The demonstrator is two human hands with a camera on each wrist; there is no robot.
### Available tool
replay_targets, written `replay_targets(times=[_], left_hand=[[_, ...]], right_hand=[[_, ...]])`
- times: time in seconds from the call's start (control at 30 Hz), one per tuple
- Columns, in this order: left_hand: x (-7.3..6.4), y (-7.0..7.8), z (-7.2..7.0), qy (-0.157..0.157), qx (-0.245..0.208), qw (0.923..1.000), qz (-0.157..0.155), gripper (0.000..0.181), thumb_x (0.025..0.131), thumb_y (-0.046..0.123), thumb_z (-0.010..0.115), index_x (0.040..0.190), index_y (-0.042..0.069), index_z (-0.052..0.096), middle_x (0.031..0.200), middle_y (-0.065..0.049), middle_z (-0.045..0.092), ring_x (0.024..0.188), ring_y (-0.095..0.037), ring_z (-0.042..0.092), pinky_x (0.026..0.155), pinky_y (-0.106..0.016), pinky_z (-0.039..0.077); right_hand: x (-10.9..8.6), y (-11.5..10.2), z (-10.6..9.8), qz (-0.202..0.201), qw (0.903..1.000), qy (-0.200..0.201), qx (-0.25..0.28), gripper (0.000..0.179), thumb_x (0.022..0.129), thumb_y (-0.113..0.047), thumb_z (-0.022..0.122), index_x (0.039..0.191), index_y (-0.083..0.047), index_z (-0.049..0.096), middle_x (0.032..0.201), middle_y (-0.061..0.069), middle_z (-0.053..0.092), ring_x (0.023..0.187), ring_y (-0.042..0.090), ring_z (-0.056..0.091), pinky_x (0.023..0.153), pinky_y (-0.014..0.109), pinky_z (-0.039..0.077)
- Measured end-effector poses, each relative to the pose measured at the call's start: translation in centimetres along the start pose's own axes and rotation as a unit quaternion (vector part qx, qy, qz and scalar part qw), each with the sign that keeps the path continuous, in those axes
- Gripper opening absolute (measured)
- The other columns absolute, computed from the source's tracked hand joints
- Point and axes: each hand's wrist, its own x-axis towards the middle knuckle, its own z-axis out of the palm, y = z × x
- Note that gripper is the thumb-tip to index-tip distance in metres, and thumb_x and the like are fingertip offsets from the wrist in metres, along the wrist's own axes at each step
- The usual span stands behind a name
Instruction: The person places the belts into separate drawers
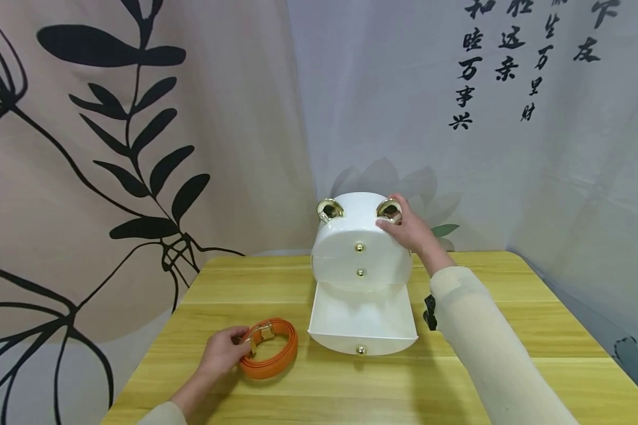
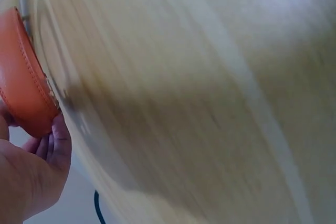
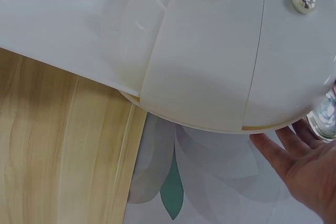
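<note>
A coiled orange belt (image 1: pixel 270 367) with a gold buckle is at the left front of the table; my left hand (image 1: pixel 220 356) pinches its near-left side. The left wrist view has the belt (image 2: pixel 23 85) at its left edge, above the fingers of that hand (image 2: pixel 39 177). To the right stands a glossy white drawer box (image 1: pixel 345 236) with gold knobs and two gold rings like frog eyes. Its lowest drawer (image 1: pixel 361 310) is pulled out, and nothing shows inside. My right hand (image 1: pixel 412 230) grips the box's top right corner around one ring; in the right wrist view, fingertips (image 3: pixel 268 148) touch the box's side.
The wooden table (image 1: pixel 510 330) ends at a back edge close behind the box. A printed curtain (image 1: pixel 244 118) hangs beyond it. Something small and black (image 1: pixel 429 313) shows by the right sleeve.
</note>
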Motion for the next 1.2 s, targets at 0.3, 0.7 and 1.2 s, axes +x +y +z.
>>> replay_targets(times=[0.3,0.7,1.2], left_hand=[[0.1,-0.4,0.7,0.017,0.007,0.9996,0.022,0.044,0.076,-0.002,0.07,0.119,-0.007,0.066,0.09,-0.006,0.069,0.082,-0.017,0.062,0.061,-0.023,0.051],[-0.1,-1.2,-0.5,-0.084,-0.065,0.9925,0.06,0.059,0.084,0.001,0.076,0.137,-0.004,0.052,0.113,-0.013,0.063,0.1,-0.027,0.063,0.079,-0.03,0.055],[-0.4,-2.0,-2.3,-0.26,-0.041,0.9561,0.128,0.09,0.077,0.023,0.087,0.15,0.001,0.037,0.136,-0.023,0.046,0.121,-0.04,0.049,0.097,-0.047,0.047]], right_hand=[[0.0,0.0,-0.1,0.003,1.0,0.004,-0.001,0.078,0.1,-0.042,0.057,0.158,-0.021,0.009,0.149,0.031,0.035,0.127,0.052,0.043,0.101,0.064,0.036],[0.0,0.0,-0.1,-0.001,1.0,0.004,0.004,0.078,0.1,-0.041,0.058,0.157,-0.021,0.01,0.146,0.03,0.038,0.125,0.05,0.045,0.1,0.064,0.037],[-0.1,-0.1,0.1,-0.002,1.0,0.005,0.002,0.078,0.1,-0.041,0.058,0.158,-0.022,0.01,0.149,0.03,0.036,0.128,0.051,0.042,0.101,0.064,0.036]])
